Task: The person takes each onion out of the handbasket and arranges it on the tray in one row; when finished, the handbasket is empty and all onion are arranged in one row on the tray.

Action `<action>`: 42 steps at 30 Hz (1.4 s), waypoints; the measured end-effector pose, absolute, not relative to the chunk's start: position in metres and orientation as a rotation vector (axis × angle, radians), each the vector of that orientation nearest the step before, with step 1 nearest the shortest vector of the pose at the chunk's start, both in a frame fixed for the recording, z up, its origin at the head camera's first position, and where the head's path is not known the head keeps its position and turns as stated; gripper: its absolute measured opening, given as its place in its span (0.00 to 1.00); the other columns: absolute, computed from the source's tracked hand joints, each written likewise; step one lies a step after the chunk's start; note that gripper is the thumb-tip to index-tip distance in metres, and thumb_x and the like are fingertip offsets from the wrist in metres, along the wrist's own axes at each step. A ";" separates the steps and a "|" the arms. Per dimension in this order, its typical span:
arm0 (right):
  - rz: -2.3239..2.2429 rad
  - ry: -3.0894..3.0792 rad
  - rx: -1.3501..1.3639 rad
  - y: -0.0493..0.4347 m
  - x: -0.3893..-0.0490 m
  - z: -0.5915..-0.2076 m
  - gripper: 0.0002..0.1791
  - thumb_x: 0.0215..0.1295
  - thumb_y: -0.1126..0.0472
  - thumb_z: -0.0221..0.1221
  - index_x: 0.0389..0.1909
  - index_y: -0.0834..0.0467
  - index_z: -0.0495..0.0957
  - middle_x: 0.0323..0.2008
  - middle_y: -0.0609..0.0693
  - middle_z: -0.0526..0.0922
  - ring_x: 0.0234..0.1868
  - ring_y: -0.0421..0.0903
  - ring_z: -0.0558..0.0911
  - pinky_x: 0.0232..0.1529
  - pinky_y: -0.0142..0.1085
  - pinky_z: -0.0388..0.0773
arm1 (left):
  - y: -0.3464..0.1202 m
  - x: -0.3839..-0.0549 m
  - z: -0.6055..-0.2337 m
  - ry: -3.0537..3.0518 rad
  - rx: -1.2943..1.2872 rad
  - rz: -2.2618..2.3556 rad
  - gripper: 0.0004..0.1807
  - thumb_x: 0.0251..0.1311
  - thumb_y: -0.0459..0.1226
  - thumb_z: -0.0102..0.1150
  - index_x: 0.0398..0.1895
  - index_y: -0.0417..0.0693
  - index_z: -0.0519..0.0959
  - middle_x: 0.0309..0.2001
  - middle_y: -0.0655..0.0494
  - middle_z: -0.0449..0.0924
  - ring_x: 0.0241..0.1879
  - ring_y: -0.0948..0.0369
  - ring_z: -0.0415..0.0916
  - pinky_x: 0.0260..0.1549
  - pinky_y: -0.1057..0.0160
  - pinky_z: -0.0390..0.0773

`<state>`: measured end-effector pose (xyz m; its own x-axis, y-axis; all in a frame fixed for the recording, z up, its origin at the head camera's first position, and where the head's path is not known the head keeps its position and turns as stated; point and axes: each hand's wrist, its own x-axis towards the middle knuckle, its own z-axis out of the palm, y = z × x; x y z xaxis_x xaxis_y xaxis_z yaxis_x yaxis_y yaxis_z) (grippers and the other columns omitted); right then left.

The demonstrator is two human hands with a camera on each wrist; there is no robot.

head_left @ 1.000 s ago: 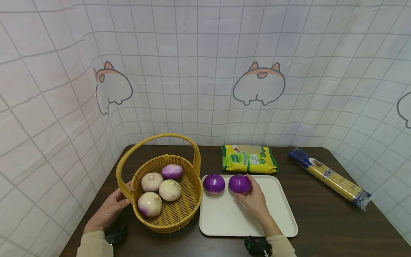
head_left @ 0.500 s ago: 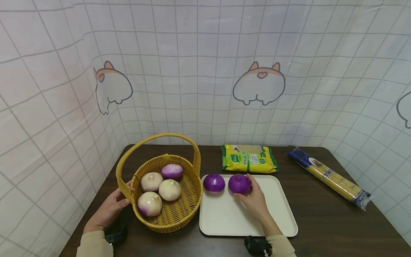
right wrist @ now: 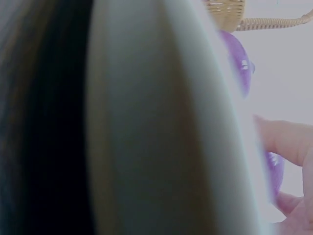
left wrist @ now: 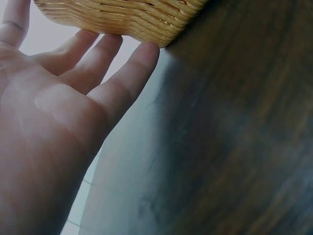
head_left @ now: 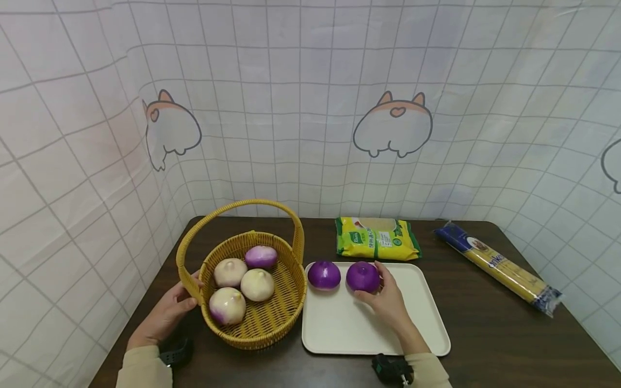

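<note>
My left hand (head_left: 167,312) is at the left side of the wicker basket (head_left: 286,323), beside the foot of its arched handle. In the left wrist view, the fingertips of my left hand (left wrist: 73,98) touch the basket's woven wall (left wrist: 127,19), with the fingers mostly straight. Inside the basket lie a purple-and-white onion (head_left: 261,257) and several pale onions (head_left: 257,285). On the white tray (head_left: 339,334), my right hand (head_left: 388,302) holds a purple onion (head_left: 363,277) between thumb and fingers. Another purple onion (head_left: 324,275) sits left of it on the tray.
Behind the tray lies a yellow-green food packet (head_left: 378,239). A long pack of spaghetti (head_left: 497,267) lies slanted at the right of the dark wooden table (head_left: 485,345). A white grid-patterned curtain (head_left: 301,108) hangs behind and at both sides.
The purple onion in my right hand has turned slightly in place, its tip now showing nearer the top. My left hand and the basket stay where they were.
</note>
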<state>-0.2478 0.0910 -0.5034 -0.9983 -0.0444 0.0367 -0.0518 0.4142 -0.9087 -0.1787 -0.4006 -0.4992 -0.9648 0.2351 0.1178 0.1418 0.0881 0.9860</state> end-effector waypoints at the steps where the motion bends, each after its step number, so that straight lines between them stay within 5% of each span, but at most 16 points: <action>1: 1.700 -2.642 0.094 0.091 -0.248 -0.503 0.52 0.52 0.63 0.72 0.74 0.60 0.52 0.70 0.65 0.59 0.67 0.63 0.65 0.66 0.53 0.61 | -0.400 -0.179 -0.499 2.270 0.379 2.032 0.22 0.71 0.35 0.50 0.59 0.26 0.60 0.75 0.31 0.42 0.64 0.76 0.58 0.54 0.74 0.63; 3: 1.707 -2.652 0.096 0.092 -0.248 -0.502 0.52 0.52 0.62 0.73 0.74 0.60 0.51 0.70 0.65 0.59 0.67 0.64 0.66 0.66 0.53 0.61 | -0.400 -0.179 -0.498 2.286 0.349 2.016 0.22 0.71 0.35 0.51 0.59 0.27 0.60 0.75 0.33 0.43 0.64 0.77 0.59 0.57 0.70 0.62; 6: 1.719 -2.654 0.089 0.094 -0.248 -0.501 0.52 0.53 0.60 0.72 0.74 0.60 0.51 0.70 0.65 0.59 0.67 0.65 0.65 0.66 0.53 0.62 | -0.400 -0.179 -0.497 2.295 0.348 2.002 0.23 0.71 0.36 0.51 0.59 0.27 0.60 0.75 0.31 0.42 0.63 0.77 0.57 0.66 0.50 0.55; 10: 1.825 -2.581 -0.038 0.097 -0.248 -0.497 0.47 0.60 0.53 0.68 0.74 0.60 0.53 0.70 0.64 0.61 0.67 0.63 0.66 0.64 0.53 0.65 | -0.399 -0.179 -0.496 2.283 0.366 2.016 0.22 0.71 0.37 0.51 0.59 0.28 0.61 0.74 0.29 0.41 0.64 0.76 0.55 0.63 0.30 0.41; 15: 2.053 -2.328 -0.312 0.103 -0.249 -0.489 0.36 0.70 0.50 0.58 0.71 0.62 0.57 0.67 0.62 0.64 0.64 0.56 0.69 0.59 0.43 0.72 | -0.400 -0.180 -0.496 2.312 0.389 1.988 0.20 0.72 0.35 0.50 0.58 0.30 0.63 0.75 0.31 0.43 0.66 0.73 0.54 0.65 0.49 0.55; 21: 2.114 -2.150 -0.420 0.103 -0.248 -0.481 0.30 0.72 0.53 0.54 0.68 0.63 0.61 0.63 0.58 0.67 0.59 0.49 0.69 0.46 0.25 0.74 | -0.402 -0.180 -0.499 2.292 0.401 2.020 0.21 0.71 0.36 0.50 0.59 0.29 0.62 0.74 0.28 0.41 0.64 0.77 0.56 0.54 0.75 0.63; 24: 2.082 -2.118 -0.400 0.101 -0.246 -0.477 0.27 0.72 0.55 0.55 0.66 0.63 0.63 0.61 0.57 0.68 0.55 0.47 0.71 0.43 0.21 0.73 | -0.402 -0.180 -0.499 2.312 0.379 1.999 0.21 0.71 0.36 0.50 0.59 0.30 0.62 0.74 0.30 0.42 0.64 0.76 0.56 0.56 0.70 0.63; 29: 2.016 -2.136 -0.341 0.098 -0.241 -0.468 0.24 0.71 0.56 0.56 0.63 0.61 0.68 0.61 0.55 0.71 0.49 0.39 0.74 0.42 0.19 0.71 | -0.399 -0.180 -0.496 2.319 0.322 1.976 0.22 0.71 0.37 0.50 0.59 0.29 0.61 0.76 0.34 0.42 0.73 0.54 0.47 0.66 0.38 0.49; 32: 1.994 -2.137 -0.282 0.093 -0.238 -0.464 0.22 0.70 0.57 0.57 0.62 0.61 0.69 0.60 0.55 0.72 0.46 0.37 0.74 0.43 0.21 0.70 | -0.398 -0.179 -0.496 2.302 0.320 1.990 0.23 0.71 0.37 0.51 0.59 0.28 0.60 0.76 0.34 0.42 0.73 0.48 0.45 0.63 0.31 0.43; 36: 2.003 -2.139 -0.163 0.082 -0.234 -0.461 0.22 0.68 0.60 0.59 0.61 0.62 0.70 0.59 0.55 0.73 0.50 0.43 0.73 0.43 0.21 0.71 | -0.400 -0.177 -0.497 2.293 0.364 2.005 0.21 0.72 0.36 0.50 0.59 0.29 0.62 0.75 0.31 0.41 0.69 0.66 0.53 0.65 0.54 0.57; 39: 2.016 -2.136 -0.056 0.071 -0.230 -0.460 0.23 0.67 0.63 0.60 0.60 0.63 0.70 0.58 0.58 0.74 0.55 0.50 0.73 0.45 0.20 0.72 | -0.401 -0.177 -0.499 2.269 0.403 2.032 0.20 0.72 0.35 0.50 0.58 0.30 0.62 0.75 0.32 0.43 0.64 0.76 0.57 0.56 0.72 0.62; 42: 2.015 -2.147 0.063 0.059 -0.224 -0.459 0.23 0.66 0.65 0.61 0.60 0.62 0.70 0.57 0.59 0.75 0.57 0.55 0.74 0.51 0.24 0.73 | -0.401 -0.178 -0.501 2.251 0.434 2.054 0.19 0.72 0.34 0.49 0.58 0.30 0.63 0.75 0.36 0.47 0.64 0.76 0.58 0.54 0.75 0.63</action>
<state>-0.2243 0.0585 -0.4594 -0.9798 0.1028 0.1715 -0.1646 0.0720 -0.9837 -0.1780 -0.4013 -0.5010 -0.9583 0.2481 0.1415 0.1636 0.0706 0.9840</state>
